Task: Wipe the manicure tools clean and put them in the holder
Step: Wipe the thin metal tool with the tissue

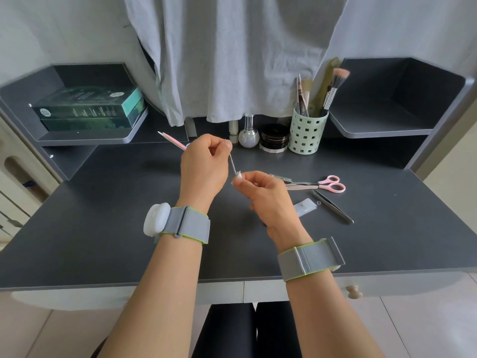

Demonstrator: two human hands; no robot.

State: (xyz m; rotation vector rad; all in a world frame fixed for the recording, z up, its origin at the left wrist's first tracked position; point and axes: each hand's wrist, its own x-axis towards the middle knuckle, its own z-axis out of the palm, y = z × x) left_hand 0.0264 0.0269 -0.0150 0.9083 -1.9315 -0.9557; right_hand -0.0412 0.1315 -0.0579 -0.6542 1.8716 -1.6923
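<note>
My left hand pinches the top of a thin metal manicure tool above the desk's middle. My right hand pinches a small white wipe folded round the tool's lower tip. A pink stick pokes out behind the left hand; whether that hand holds it I cannot tell. On the dark desk to the right lie pink-handled scissors, nail clippers, pale tweezers and dark tweezers. The mint perforated holder stands at the back with brushes in it.
A white wipe packet lies beside my right wrist. A lipstick tube, a round glass bottle and a black jar stand left of the holder. Green boxes fill the left shelf. A grey cloth hangs behind.
</note>
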